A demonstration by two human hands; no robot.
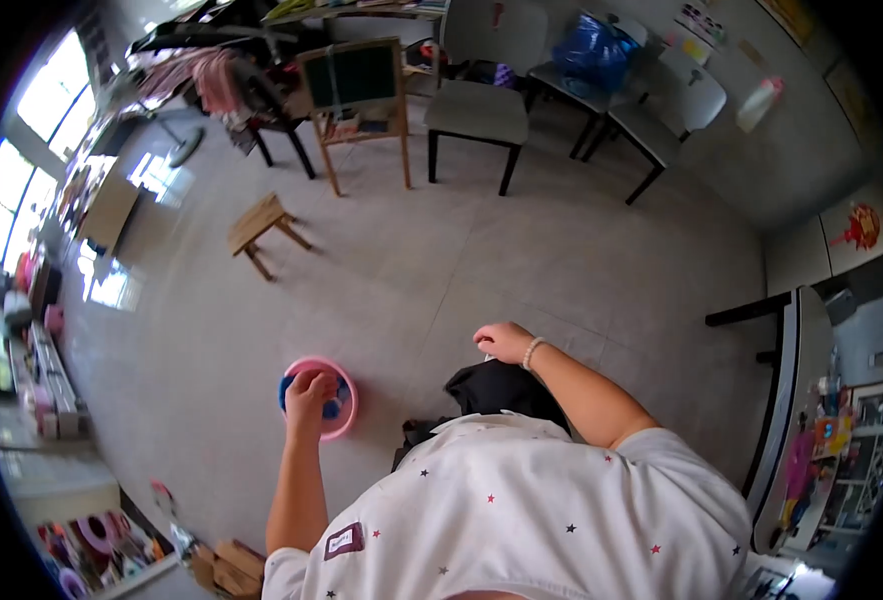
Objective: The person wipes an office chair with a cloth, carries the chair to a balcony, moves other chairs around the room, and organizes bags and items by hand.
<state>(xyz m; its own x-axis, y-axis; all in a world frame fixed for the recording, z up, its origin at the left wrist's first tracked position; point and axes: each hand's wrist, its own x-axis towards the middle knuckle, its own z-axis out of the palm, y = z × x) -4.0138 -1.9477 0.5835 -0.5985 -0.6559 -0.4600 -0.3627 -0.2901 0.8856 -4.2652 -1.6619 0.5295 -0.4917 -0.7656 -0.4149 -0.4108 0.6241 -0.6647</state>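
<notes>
My left hand hangs over a round pink basin on the floor at my left. Its fingers are curled together, and whatever they hold is hidden. Something blue lies in the basin, partly covered by the hand. My right hand, with a beaded bracelet at the wrist, is in front of my dark-clothed knee. Those fingers are curled too. A small whitish bit shows under them, too small to name.
A low wooden stool stands ahead to the left. Farther back are a small easel board, grey chairs and a blue plastic bag on a chair. A table is at the right, cardboard boxes at the lower left.
</notes>
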